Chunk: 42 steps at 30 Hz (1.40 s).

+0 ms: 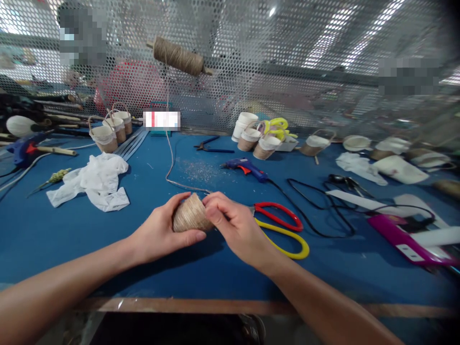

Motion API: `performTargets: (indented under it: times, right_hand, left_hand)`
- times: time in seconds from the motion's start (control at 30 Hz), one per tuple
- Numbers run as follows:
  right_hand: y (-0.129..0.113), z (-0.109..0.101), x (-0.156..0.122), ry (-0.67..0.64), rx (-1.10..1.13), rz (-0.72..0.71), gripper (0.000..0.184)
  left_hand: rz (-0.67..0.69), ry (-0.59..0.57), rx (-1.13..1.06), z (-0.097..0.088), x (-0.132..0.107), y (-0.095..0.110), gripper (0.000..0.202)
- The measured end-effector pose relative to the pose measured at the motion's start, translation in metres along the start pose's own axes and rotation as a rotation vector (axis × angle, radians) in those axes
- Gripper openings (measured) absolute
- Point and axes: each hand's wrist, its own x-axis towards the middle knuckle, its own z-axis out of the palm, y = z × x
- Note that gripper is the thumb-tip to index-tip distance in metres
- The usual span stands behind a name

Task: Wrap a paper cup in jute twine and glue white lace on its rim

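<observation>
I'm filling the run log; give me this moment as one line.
left hand: holds twine-wrapped piece | right hand: fingers at its end | glue gun: on table | scissors: beside right hand

Craft workshop, shown by: blue table [154,280]; central glue gun [247,166] on it; scissors [304,249], red and yellow handles, nearer than the gun; pliers [219,151] left of it; small baskets [264,152] beyond it; twine spool [178,56] and perforated screen [223,86] behind it.

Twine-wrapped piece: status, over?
Left grip around twine-wrapped piece. Right grip at its right end, hold unclear. Scissors close by, partly behind right grip.
</observation>
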Motion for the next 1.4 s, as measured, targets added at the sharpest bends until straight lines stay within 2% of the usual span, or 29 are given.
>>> performTargets:
  times: [0.13, 0.23, 0.37, 0.43, 0.63, 0.73, 0.83, 0.93, 1.0, 1.03, 1.1, 1.17, 1.23, 1.3, 1.4]
  right_hand:
    - [0.002, -0.005, 0.002, 0.006, 0.026, 0.06, 0.038]
    - [0.001, -0.003, 0.001, -0.013, -0.029, 0.065, 0.028]
    - [0.0, 0.0, 0.0, -0.014, -0.08, 0.046, 0.023]
    - [0.0, -0.001, 0.0, -0.013, -0.073, 0.036, 0.024]
    - [0.0, -0.002, 0.001, -0.026, -0.086, 0.023, 0.021]
    - [-0.001, -0.001, -0.001, 0.003, -0.094, -0.045, 0.019]
    - [0.0, -0.002, -0.002, 0.052, -0.053, -0.2, 0.016]
    - [0.003, -0.006, -0.001, 0.045, -0.028, -0.326, 0.012]
    - [0.004, -0.009, 0.0, 0.016, -0.037, -0.353, 0.011]
    - [0.004, -0.01, 0.001, 0.004, -0.046, -0.346, 0.008]
    - [0.003, -0.011, 0.001, -0.001, -0.055, -0.298, 0.005]
    - [0.002, -0.011, 0.001, 0.014, -0.052, -0.234, 0.011]
    - [0.001, -0.009, 0.001, 0.03, -0.041, -0.179, 0.013]
    - [0.001, -0.008, 0.0, 0.049, -0.021, -0.149, 0.017]
    - [0.002, -0.007, -0.001, 0.077, 0.024, -0.155, 0.02]
  left_hand:
    - [-0.101, -0.065, -0.179, -0.002, 0.001, 0.003, 0.067]
    - [-0.134, -0.103, -0.242, -0.002, 0.001, 0.004, 0.067]
    - [-0.146, -0.087, -0.203, -0.001, 0.0, 0.005, 0.07]
    - [-0.114, -0.053, -0.131, -0.001, -0.001, 0.004, 0.07]
    - [0.103, 0.076, 0.169, 0.002, -0.001, -0.003, 0.076]
    - [0.144, 0.094, 0.202, 0.0, -0.001, -0.002, 0.084]
    - [0.079, 0.03, 0.021, -0.01, 0.0, 0.005, 0.083]
    - [-0.027, -0.174, -0.228, -0.022, 0.002, 0.013, 0.07]
    - [-0.094, -0.297, -0.302, -0.026, 0.004, 0.016, 0.063]
    - [-0.119, -0.31, -0.295, -0.026, 0.005, 0.016, 0.061]
    - [-0.119, -0.227, -0.197, -0.024, 0.008, 0.016, 0.062]
    - [-0.06, -0.12, -0.049, -0.02, 0.009, 0.015, 0.063]
    - [0.001, -0.07, 0.065, -0.017, 0.01, 0.015, 0.063]
    - [0.023, -0.08, 0.097, -0.016, 0.01, 0.016, 0.064]
    - [-0.026, -0.184, -0.047, -0.019, 0.011, 0.019, 0.067]
